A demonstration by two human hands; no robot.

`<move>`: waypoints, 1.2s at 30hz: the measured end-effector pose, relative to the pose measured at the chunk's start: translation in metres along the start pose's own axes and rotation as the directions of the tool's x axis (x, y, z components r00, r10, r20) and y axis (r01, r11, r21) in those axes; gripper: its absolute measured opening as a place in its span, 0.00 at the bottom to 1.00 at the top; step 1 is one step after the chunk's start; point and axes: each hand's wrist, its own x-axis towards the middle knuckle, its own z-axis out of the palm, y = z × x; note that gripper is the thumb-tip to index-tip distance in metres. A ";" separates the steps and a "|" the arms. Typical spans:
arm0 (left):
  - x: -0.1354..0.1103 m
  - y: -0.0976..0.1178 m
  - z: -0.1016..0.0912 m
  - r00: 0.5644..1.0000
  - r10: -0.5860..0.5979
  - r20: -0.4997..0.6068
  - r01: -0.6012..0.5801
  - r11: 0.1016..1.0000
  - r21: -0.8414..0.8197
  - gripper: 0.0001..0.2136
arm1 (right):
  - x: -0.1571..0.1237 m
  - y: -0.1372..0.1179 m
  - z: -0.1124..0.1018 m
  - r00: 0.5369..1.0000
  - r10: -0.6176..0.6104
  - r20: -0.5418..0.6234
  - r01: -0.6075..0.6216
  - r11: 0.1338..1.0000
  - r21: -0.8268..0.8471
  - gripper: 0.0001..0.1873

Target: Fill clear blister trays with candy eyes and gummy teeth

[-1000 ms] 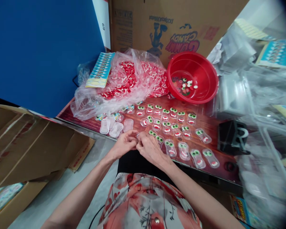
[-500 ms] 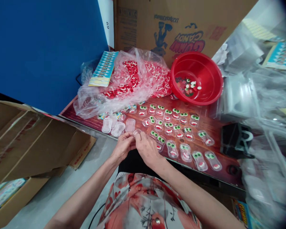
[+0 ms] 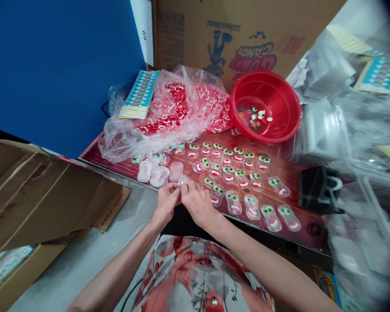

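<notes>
My left hand (image 3: 166, 203) and my right hand (image 3: 197, 201) meet at the near edge of the brown table (image 3: 292, 173), fingers pinched together on a small clear plastic blister shell (image 3: 183, 181). Just beyond them lie three empty clear shells (image 3: 159, 172). To the right, several filled shells (image 3: 240, 173) with green eye candies and red mouth candies lie in rows on the table.
A clear bag of red and white candies (image 3: 178, 108) lies behind the rows, with a red bowl (image 3: 279, 93) of loose candies beside it. A candy carton (image 3: 234, 39) stands at the back. Open cardboard boxes (image 3: 42, 190) sit left. Heaped clear plastic (image 3: 351, 130) and a black object (image 3: 318, 190) crowd the right.
Both hands stayed pinched on the small shell and lifted it slightly forward onto the table edge. The view shifted a little.
</notes>
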 end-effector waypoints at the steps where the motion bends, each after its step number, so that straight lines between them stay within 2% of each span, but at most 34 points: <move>1: 0.000 0.000 -0.001 1.000 0.014 -0.013 -0.013 1.000 0.005 0.16 | 0.001 -0.003 -0.001 1.000 0.000 0.012 0.000 1.000 -0.002 0.14; 7: -0.002 0.003 -0.010 0.999 -0.026 -0.038 0.027 0.999 0.025 0.18 | 0.008 -0.005 -0.001 0.999 -0.015 0.033 0.013 0.999 0.041 0.16; 10: -0.005 0.007 -0.012 0.995 -0.099 -0.013 0.099 0.995 0.018 0.17 | 0.010 0.005 -0.005 0.997 -0.021 0.070 0.006 0.978 0.208 0.15; 13: -0.005 0.007 -0.012 0.990 -0.144 0.007 0.144 0.990 0.011 0.16 | 0.012 0.014 -0.002 0.998 -0.006 0.069 -0.022 0.917 0.399 0.15; 17: -0.002 -0.001 -0.011 0.991 -0.131 0.029 0.130 0.991 0.035 0.16 | 0.016 0.021 0.023 0.994 0.065 -0.087 0.006 0.768 0.641 0.14; 20: -0.002 -0.007 -0.014 0.996 -0.082 0.030 0.079 0.994 0.080 0.18 | 0.016 0.023 0.039 0.967 0.166 -0.192 0.039 0.649 0.759 0.14; 22: -0.006 -0.008 -0.016 1.000 -0.028 0.004 0.027 0.992 0.121 0.20 | 0.012 0.022 0.043 0.940 0.252 -0.230 0.036 0.598 0.801 0.13; 25: -0.013 -0.003 -0.018 0.999 0.035 -0.027 -0.031 0.990 0.136 0.23 | 0.002 0.019 0.038 0.890 0.332 -0.314 0.070 0.579 0.812 0.12; 28: -0.021 0.004 -0.015 0.998 0.028 0.052 -0.031 0.997 0.063 0.25 | -0.007 0.012 0.029 0.859 0.340 -0.384 0.108 0.613 0.783 0.13; 30: -0.023 0.009 -0.011 0.994 0.021 0.103 -0.022 1.000 0.001 0.26 | -0.010 0.008 0.023 0.860 0.327 -0.391 0.122 0.612 0.781 0.13; 32: -0.024 0.014 -0.008 0.993 0.014 0.115 -0.007 0.998 -0.059 0.25 | -0.012 0.008 0.018 0.878 0.314 -0.362 0.149 0.541 0.828 0.12; 36: -0.024 0.023 -0.006 0.976 -0.052 0.213 0.079 0.989 -0.122 0.26 | -0.014 0.022 0.009 0.924 0.325 -0.200 0.137 0.208 0.969 0.11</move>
